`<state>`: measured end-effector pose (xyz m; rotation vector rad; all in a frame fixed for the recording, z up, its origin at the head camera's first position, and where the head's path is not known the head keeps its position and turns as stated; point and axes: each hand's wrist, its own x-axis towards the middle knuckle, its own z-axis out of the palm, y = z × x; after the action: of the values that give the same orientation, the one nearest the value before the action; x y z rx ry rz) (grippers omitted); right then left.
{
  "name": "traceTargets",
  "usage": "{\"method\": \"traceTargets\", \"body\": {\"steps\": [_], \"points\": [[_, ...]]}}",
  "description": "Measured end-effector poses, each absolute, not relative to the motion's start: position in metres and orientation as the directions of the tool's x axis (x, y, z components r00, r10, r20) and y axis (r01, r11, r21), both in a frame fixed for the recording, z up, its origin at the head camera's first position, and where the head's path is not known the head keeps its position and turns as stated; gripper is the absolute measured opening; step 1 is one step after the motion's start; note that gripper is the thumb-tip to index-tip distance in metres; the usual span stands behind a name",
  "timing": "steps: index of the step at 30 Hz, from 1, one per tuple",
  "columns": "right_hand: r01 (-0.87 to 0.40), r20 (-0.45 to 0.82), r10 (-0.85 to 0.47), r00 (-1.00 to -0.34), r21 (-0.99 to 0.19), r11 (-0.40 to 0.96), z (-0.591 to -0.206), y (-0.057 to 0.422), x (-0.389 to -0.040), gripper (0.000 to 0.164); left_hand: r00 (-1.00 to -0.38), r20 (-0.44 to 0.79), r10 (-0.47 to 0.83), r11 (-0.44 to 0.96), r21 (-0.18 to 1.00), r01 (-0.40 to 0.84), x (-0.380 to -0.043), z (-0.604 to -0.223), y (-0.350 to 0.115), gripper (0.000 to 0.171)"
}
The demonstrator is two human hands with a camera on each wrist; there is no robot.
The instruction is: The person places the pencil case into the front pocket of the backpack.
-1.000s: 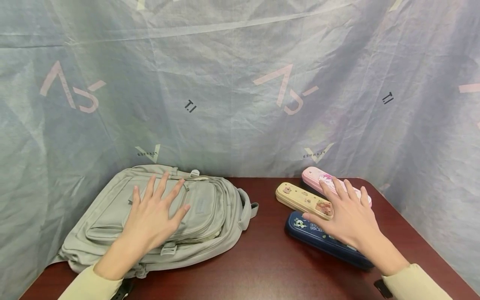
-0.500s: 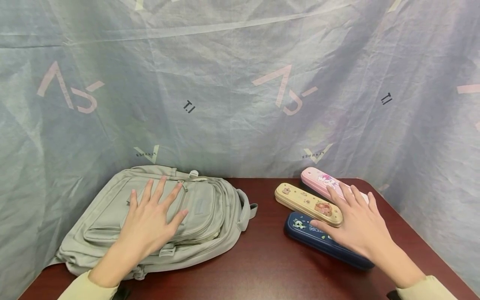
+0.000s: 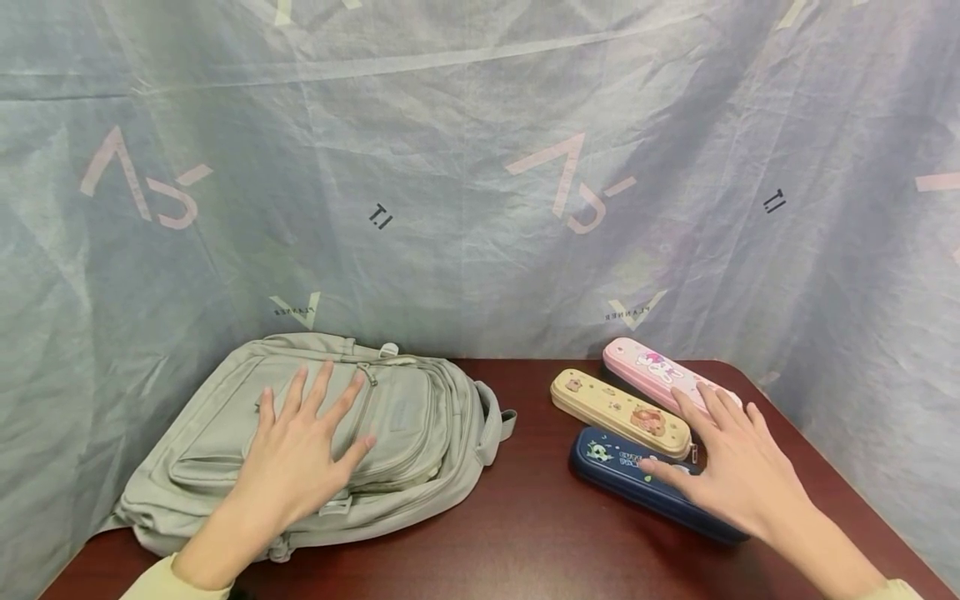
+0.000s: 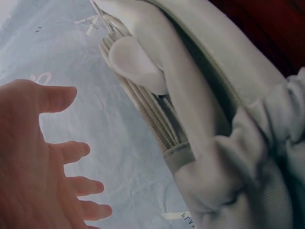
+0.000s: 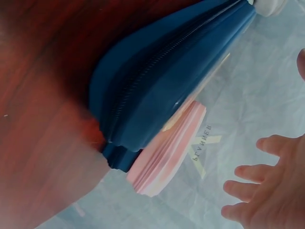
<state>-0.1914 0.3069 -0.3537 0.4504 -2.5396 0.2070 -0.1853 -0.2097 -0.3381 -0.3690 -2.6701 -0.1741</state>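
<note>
A grey-green backpack (image 3: 405,417) lies flat on the left of the table. Over it my left hand (image 3: 296,458) hovers with fingers spread, and the left wrist view shows a gap between that hand (image 4: 43,157) and the bag's zipped side (image 4: 190,95). At the right lie three zipped pencil cases: a pink one (image 3: 637,362) at the back, a yellow one (image 3: 600,408) in the middle and a navy one (image 3: 637,483) in front. My right hand (image 3: 742,475) hangs above the navy case, fingers spread and holding nothing; it hides part of that case.
The dark red-brown table (image 3: 517,533) has its rounded far right corner behind the pencil cases. A grey printed cloth (image 3: 465,183) hangs close behind the table and along both sides. Bare tabletop shows between the backpack and the cases.
My right hand has drawn back to the right and toward me, uncovering more of the yellow and pink cases. My left hand has shifted slightly back. The backpack and cases stay put.
</note>
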Motion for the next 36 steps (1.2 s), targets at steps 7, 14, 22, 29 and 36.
{"method": "traceTargets", "body": {"steps": [7, 14, 22, 29, 36], "points": [[-0.297, 0.435, -0.217, -0.874, -0.126, 0.946, -0.360, 0.319, -0.183, 0.107, -0.863, 0.445, 0.240, 0.951, 0.069, 0.300, -0.182, -0.341, -0.212, 0.081], [-0.195, 0.286, -0.144, -0.947, -0.159, 0.968, -0.365, 0.337, -0.177, 0.116, -0.862, 0.437, 0.258, 0.943, 0.078, 0.322, -0.180, -0.344, -0.214, 0.081], [-0.191, 0.258, -0.138, -0.956, -0.195, 0.962, -0.374, 0.351, -0.173, 0.114, -0.848, 0.441, 0.293, 0.926, 0.089, 0.367, -0.178, -0.349, -0.215, 0.083], [-0.175, 0.147, -0.135, -0.980, -0.310, 0.935, -0.385, 0.366, -0.177, 0.107, -0.836, 0.434, 0.336, 0.910, 0.079, 0.406, -0.178, -0.356, -0.214, 0.078], [-0.171, 0.053, -0.166, -0.985, -0.471, 0.865, -0.396, 0.388, -0.182, 0.092, -0.848, 0.388, 0.362, 0.890, 0.128, 0.438, -0.180, -0.363, -0.214, 0.070]]}}
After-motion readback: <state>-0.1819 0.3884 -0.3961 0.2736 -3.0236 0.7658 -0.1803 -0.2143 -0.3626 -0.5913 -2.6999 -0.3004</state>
